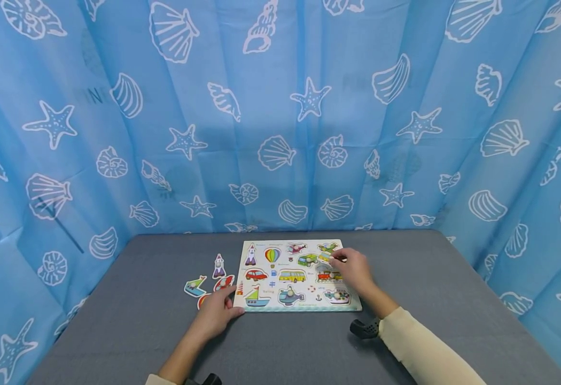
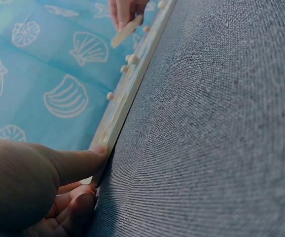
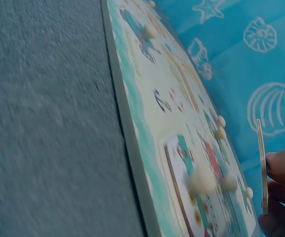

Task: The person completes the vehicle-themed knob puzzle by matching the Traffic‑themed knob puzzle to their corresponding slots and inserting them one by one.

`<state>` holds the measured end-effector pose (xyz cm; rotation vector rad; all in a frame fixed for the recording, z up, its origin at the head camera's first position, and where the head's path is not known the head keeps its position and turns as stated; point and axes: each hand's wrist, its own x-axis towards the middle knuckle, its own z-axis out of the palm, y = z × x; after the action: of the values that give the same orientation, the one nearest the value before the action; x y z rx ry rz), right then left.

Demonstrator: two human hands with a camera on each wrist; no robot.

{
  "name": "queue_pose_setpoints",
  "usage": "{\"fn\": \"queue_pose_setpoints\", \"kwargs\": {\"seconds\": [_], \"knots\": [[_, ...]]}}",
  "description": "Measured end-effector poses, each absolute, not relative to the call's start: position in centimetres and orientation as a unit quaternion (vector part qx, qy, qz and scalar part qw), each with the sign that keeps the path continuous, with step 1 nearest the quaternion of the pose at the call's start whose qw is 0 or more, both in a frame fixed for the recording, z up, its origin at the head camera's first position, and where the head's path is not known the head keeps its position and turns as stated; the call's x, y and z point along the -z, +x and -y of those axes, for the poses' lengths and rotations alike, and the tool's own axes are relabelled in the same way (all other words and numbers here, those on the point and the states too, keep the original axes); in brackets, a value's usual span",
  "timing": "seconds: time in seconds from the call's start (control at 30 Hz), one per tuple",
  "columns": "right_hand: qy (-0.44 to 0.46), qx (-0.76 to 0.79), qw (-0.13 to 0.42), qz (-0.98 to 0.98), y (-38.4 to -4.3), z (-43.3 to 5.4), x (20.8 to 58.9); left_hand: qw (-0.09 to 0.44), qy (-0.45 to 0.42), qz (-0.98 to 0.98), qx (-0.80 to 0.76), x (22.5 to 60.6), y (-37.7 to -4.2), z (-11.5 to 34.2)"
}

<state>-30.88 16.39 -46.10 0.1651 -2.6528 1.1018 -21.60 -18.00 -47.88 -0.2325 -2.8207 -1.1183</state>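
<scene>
A wooden puzzle board (image 1: 273,305) printed with vehicles lies on the grey table. My left hand (image 1: 215,315) grips its near left corner, with the thumb (image 2: 83,165) along the edge in the left wrist view. Over the board's right part, my right hand (image 1: 355,270) pinches a yellow puzzle piece (image 1: 325,258). The right wrist view shows this thin piece (image 3: 262,163) edge-on, raised off the board. Knobbed pieces sit in the board, among them a submarine (image 1: 288,295), a ship (image 1: 338,297) and a train (image 1: 326,275).
Left of the board lie a loose rocket piece (image 1: 219,266), a sailboat piece (image 1: 195,286) and a red car piece (image 1: 224,282). Another red and yellow piece (image 1: 202,300) is partly hidden by my left hand. A blue shell-patterned curtain (image 1: 280,123) hangs behind the table (image 1: 309,347).
</scene>
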Motion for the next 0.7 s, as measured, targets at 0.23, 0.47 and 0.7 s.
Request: {"fn": "queue_pose_setpoints", "kwargs": {"seconds": [0.23,0.47,0.7], "knots": [[0.073,-0.369,0.119,0.919,-30.7,-14.6,46.1,0.050,-0.078,0.925,0.369,47.8,-21.4,17.9],[0.105,-0.361,0.142,0.916,-30.5,-13.4,46.5,0.047,-0.077,0.925,0.369,47.8,-21.5,18.0],[0.142,-0.339,0.135,0.920,-30.3,-12.3,46.7,0.050,-0.079,0.927,0.363,47.9,-21.6,18.0]]}}
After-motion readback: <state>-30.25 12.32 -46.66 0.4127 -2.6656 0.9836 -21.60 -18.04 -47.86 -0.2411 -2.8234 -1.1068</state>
